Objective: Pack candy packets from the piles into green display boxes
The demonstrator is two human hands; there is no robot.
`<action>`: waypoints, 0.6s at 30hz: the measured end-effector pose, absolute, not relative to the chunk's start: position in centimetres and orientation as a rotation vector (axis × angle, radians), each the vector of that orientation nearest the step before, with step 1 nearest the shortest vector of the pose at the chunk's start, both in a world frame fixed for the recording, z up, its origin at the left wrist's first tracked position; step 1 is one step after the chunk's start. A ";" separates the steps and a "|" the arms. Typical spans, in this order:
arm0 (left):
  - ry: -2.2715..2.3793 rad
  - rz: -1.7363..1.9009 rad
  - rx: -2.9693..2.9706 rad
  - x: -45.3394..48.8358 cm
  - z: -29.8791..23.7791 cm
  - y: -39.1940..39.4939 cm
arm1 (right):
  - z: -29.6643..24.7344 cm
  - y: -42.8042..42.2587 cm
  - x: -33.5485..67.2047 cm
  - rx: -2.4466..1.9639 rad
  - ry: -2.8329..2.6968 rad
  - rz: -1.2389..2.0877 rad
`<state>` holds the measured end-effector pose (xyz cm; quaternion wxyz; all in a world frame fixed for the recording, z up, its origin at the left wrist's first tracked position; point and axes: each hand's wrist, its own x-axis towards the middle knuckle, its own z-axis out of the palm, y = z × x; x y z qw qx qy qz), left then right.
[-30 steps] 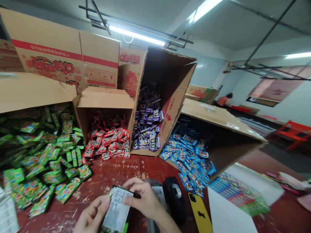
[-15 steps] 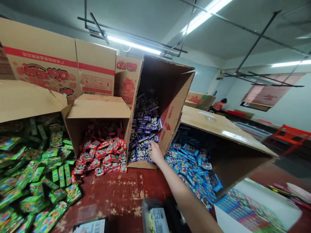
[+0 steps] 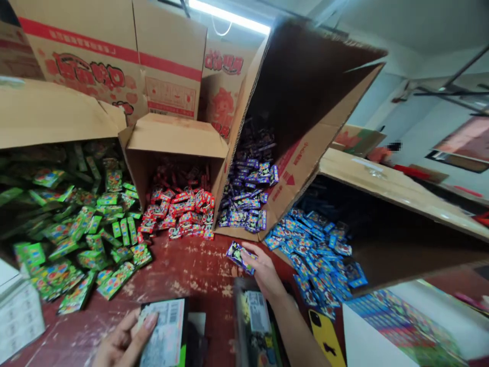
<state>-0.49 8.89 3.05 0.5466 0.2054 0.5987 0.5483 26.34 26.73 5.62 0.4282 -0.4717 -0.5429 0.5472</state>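
My right hand (image 3: 264, 269) pinches a small purple candy packet (image 3: 240, 256) just in front of the tall tilted carton (image 3: 301, 168), where more purple packets (image 3: 246, 199) lie heaped. At the lower left, my left hand (image 3: 128, 336) grips a flat box (image 3: 164, 329) with a white barcode label, its thumb lying on the label. Under my right forearm stands a clear-topped dark package (image 3: 254, 316), also labelled. A yellow phone (image 3: 324, 336) lies on the table to the right of that forearm.
Green packets (image 3: 80, 224) spill from a carton on the left, red packets (image 3: 187, 209) fill a smaller one, and blue packets (image 3: 313, 250) spill from a carton (image 3: 382, 188) at right. A printed sheet (image 3: 412, 326) lies at lower right. Another person (image 3: 384, 153) is far behind.
My right hand has come out of the tall carton toward me with a purple packet. My left hand has come into view with the labelled box. The camera has tilted down.
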 end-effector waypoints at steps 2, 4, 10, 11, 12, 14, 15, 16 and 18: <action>1.438 1.311 0.562 0.7 2.9 8.6 | 6.4 24.0 24.6 -1.064 -1.195 1.526; 1.428 1.295 0.650 1.7 2.9 8.1 | 7.2 21.8 22.3 -0.989 -1.071 1.624; 1.251 1.236 0.678 2.7 5.2 7.1 | 6.2 18.9 17.2 -0.851 -1.364 1.576; 1.247 1.244 0.659 2.6 5.5 7.0 | 6.1 19.0 17.2 -0.841 -1.499 1.529; 1.242 1.250 0.638 2.6 5.8 6.8 | 6.1 19.1 17.4 -0.824 -1.632 1.492; 1.225 1.261 0.605 2.6 6.0 6.7 | 6.8 19.3 17.8 -0.768 -1.836 1.473; 1.218 1.271 0.592 2.7 5.9 6.6 | 7.3 19.3 18.0 -0.728 -1.906 1.495; 1.211 1.285 0.584 2.8 5.7 6.5 | 7.8 19.2 18.0 -0.684 -1.955 1.529; 1.206 1.316 0.590 2.9 5.4 6.4 | 8.3 18.9 17.7 -0.585 -2.023 1.630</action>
